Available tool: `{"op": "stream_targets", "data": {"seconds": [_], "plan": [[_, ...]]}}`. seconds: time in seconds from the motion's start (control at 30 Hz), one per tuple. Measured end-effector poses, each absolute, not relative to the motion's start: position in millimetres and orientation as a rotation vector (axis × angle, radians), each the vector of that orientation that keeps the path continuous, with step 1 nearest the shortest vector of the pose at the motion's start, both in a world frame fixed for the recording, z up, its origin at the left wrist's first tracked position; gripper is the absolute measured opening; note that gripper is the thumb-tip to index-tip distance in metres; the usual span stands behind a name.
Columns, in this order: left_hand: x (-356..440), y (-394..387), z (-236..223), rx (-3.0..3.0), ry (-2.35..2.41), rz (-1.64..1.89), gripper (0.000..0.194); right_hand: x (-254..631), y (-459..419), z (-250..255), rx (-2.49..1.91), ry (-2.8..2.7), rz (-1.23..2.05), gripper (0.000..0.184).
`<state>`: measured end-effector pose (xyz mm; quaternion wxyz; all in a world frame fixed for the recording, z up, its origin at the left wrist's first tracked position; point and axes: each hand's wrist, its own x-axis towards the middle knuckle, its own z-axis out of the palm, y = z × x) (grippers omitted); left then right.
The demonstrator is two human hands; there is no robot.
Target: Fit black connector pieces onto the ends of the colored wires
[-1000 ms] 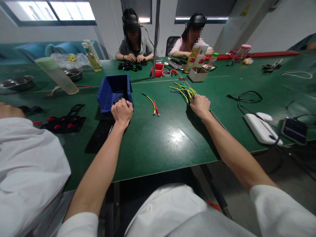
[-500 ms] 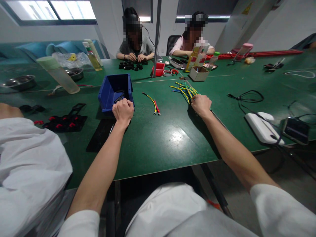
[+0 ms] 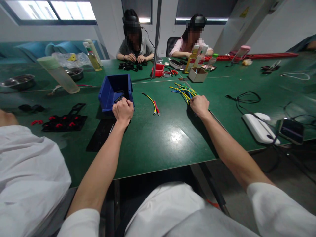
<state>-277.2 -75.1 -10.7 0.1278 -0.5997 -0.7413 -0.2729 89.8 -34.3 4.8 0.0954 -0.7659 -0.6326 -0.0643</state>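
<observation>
My left hand (image 3: pixel 122 111) is curled into a fist at the front lip of a blue plastic bin (image 3: pixel 114 89) that holds small black parts; what its fingers hold is hidden. My right hand (image 3: pixel 199 105) rests closed at the near end of a bundle of yellow, green and blue wires (image 3: pixel 183 90), with its fingers on the wire ends. Between my hands, two short wires (image 3: pixel 153 103), one yellow and one red, lie on the green table (image 3: pixel 158 138).
A black mat (image 3: pixel 100 135) and black-and-red parts (image 3: pixel 63 121) lie to the left. A white device (image 3: pixel 259 126), a phone (image 3: pixel 291 130) and black cables (image 3: pixel 244 97) sit to the right. Two people work at the far side beside a pole (image 3: pixel 156 38), bottles, a small cardboard box (image 3: pixel 197 74) and a red tray (image 3: pixel 158 69).
Almost nothing differs. Both hands stay closed in the same places; the view has shifted slightly.
</observation>
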Motion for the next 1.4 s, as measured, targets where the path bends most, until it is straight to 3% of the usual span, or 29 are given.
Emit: {"op": "stream_targets", "data": {"seconds": [0.9,1.4], "plan": [[-280,-82,-6,-1.804,-2.153,-0.843,0.037,43,-55,15,-1.997,-2.084,-0.354,0.045],[-275,-79,-7,-1.694,-2.2,-0.938,0.037,-41,-66,-8,-1.716,-2.34,-0.05,0.048]]}}
